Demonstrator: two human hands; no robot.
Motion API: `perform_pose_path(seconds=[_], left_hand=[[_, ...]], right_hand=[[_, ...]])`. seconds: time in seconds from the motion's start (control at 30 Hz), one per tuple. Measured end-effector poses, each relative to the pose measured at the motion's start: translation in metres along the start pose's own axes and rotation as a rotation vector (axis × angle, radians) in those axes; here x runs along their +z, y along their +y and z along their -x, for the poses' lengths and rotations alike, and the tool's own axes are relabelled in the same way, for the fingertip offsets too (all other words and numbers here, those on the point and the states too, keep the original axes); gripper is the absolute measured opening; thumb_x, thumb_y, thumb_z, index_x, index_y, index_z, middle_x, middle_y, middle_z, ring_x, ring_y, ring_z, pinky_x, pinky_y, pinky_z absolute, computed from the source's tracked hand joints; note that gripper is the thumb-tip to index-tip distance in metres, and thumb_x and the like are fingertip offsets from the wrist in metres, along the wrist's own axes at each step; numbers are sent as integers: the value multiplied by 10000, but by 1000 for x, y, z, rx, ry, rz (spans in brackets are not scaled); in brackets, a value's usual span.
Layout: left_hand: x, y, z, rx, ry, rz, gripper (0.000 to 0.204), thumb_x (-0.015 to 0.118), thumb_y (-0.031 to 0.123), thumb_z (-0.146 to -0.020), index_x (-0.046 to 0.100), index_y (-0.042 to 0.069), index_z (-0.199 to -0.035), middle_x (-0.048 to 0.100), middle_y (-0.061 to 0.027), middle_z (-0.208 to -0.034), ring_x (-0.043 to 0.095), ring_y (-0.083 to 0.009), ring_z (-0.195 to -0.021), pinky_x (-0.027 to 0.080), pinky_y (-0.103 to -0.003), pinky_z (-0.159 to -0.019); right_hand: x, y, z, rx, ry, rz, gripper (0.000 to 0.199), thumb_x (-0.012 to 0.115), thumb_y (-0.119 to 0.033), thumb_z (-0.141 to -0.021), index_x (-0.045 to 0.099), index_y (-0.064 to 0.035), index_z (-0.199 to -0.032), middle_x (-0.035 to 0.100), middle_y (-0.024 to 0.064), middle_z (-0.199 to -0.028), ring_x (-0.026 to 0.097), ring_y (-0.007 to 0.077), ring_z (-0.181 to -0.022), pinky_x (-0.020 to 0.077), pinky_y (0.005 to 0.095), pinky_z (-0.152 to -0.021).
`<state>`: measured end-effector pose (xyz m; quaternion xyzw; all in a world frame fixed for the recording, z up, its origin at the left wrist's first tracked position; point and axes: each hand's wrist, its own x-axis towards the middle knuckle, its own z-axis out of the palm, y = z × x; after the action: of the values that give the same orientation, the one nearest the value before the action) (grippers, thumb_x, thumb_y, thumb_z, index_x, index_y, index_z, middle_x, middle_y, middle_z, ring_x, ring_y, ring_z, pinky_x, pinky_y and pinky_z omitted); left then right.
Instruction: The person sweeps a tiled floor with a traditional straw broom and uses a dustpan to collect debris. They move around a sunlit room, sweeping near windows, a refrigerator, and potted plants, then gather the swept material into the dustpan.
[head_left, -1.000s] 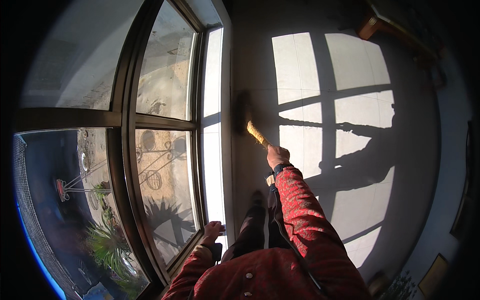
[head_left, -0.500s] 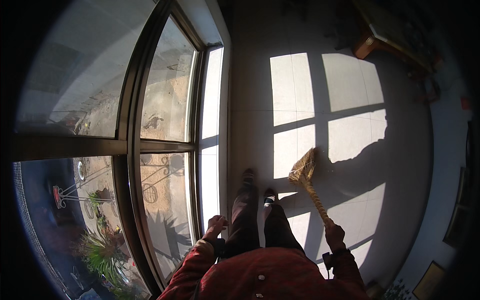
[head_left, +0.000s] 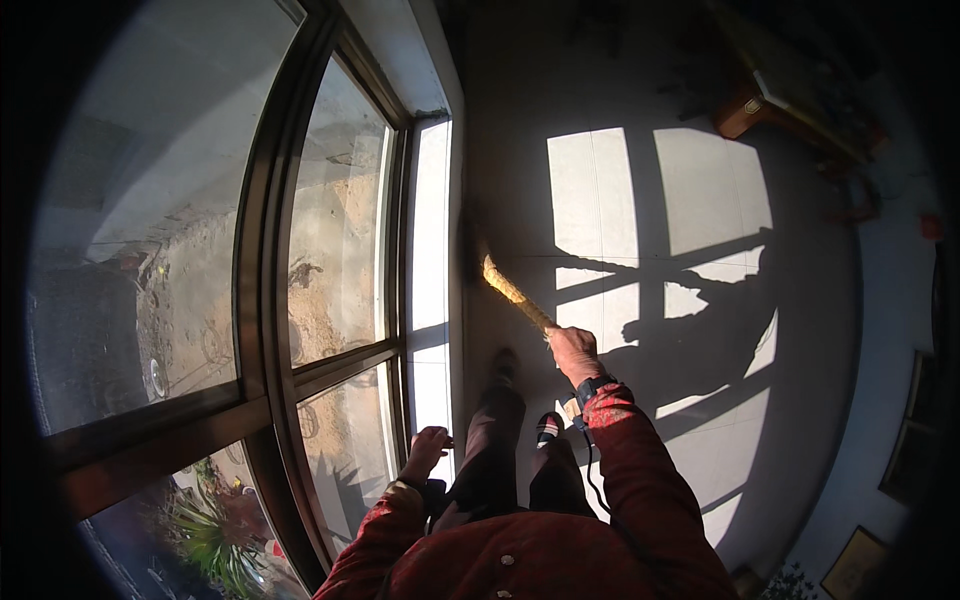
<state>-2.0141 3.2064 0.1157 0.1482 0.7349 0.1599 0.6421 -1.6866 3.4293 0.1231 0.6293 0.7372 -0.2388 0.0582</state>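
My right hand (head_left: 575,355) is closed around the braided straw handle of a short hand broom (head_left: 515,295). The handle slants away to the far left, toward the foot of the wall under the window. Dark shadow there hides the broom's bristle head. My left hand (head_left: 428,450) hangs beside the white window sill (head_left: 430,300), its fingers loosely bent and a little apart, holding nothing.
Along the left runs a brown-framed window (head_left: 262,300), with a green spiky plant (head_left: 215,530) beyond the glass. Sunlit patches and shadows cross the tiled floor (head_left: 595,200). A wooden piece of furniture (head_left: 740,115) stands at the far right. Frames (head_left: 855,560) line the right wall.
My right hand has swung the broom from the sunlit floor at right across to the left, near the wall's foot. The left hand stays nearly in place by the sill.
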Motion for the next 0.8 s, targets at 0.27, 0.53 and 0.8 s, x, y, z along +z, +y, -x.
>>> perform_pose_path(seconds=[0.27,0.53,0.8], left_hand=[[-17,45,-27,-117,-42,-50,269,554,244,-913,583,8,-1039,677,-87,-873,673,-171,-750,510,-287,-591],[-31,89,-51,-83,-38,-88,299,561,267,-908,582,7,-1054,675,-91,-883,671,-178,-757,516,-300,-604],[-39,111,-63,-127,-19,-81,340,568,281,-902,560,-6,-1084,670,-105,-898,674,-190,-764,524,-308,-613]], right_hand=[[-6,73,-18,326,-92,-25,211,554,-231,-867,677,-145,-1015,690,123,-892,666,318,-851,525,429,-735],[-50,95,174,644,-166,-114,283,487,-301,-929,656,-101,-1037,674,173,-861,647,368,-823,512,468,-695],[-101,69,94,555,48,-298,299,490,-336,-932,621,-126,-1099,667,175,-858,632,392,-839,500,484,-704]])
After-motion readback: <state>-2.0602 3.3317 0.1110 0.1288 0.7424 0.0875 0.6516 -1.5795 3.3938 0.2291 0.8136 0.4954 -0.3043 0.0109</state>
